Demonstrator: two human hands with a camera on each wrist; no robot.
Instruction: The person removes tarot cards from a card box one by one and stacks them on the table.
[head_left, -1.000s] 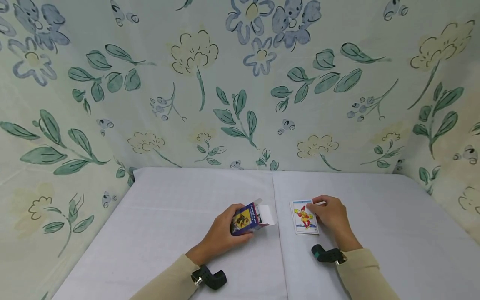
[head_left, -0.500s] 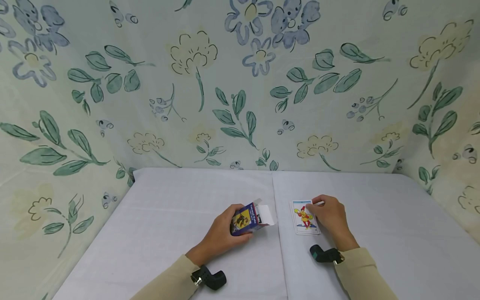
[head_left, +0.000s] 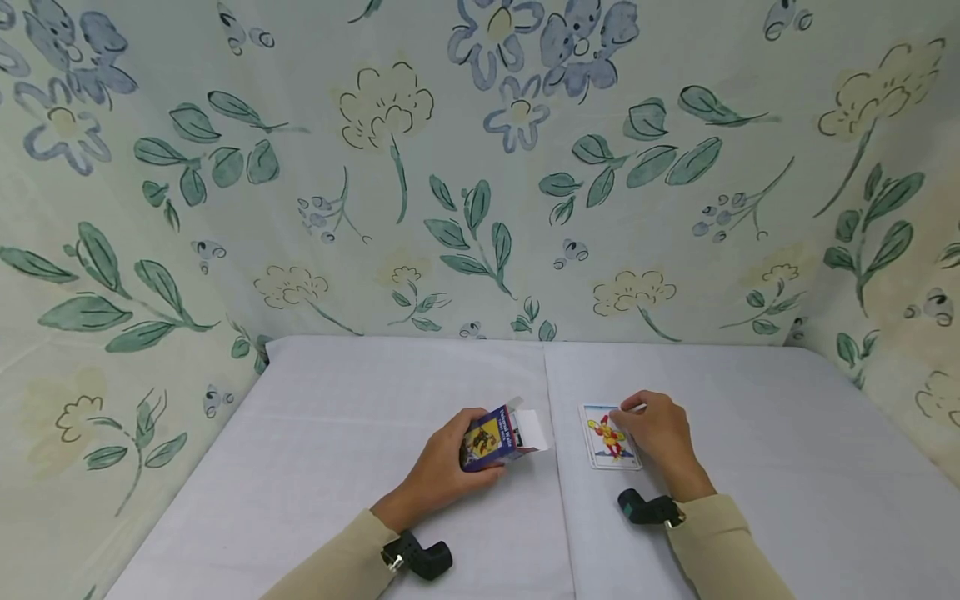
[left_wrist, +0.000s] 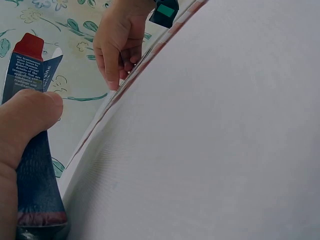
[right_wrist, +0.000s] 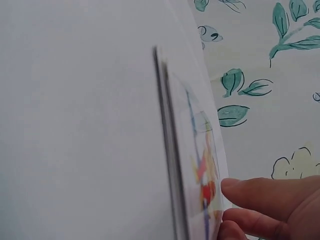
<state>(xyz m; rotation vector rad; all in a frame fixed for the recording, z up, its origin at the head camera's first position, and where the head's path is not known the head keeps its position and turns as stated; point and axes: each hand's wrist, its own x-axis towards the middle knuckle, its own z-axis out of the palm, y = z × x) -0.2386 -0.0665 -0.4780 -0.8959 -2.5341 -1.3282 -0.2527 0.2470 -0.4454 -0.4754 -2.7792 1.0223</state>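
My left hand (head_left: 444, 458) grips a blue tarot card box (head_left: 489, 442) by its sides, its white flap standing open to the right. Small print covers the box's back, with the thumb across it in the left wrist view. To the right, a small stack of tarot cards (head_left: 607, 442) lies face up on the white cloth; the top picture has a red and yellow figure. My right hand (head_left: 660, 429) pinches the stack at its upper right corner, hiding that corner. In the right wrist view the stack (right_wrist: 202, 175) appears edge-on, the thumb at its face.
A white cloth (head_left: 360, 392) covers the table, with a crease running front to back between the hands. Flower-patterned fabric (head_left: 465, 167) hangs behind and at both sides. Each wrist wears a black camera (head_left: 420, 557).
The right hand has shifted very slightly left, and the top card has turned a little and now sits more evenly over the stack. The left hand and the box stay put.
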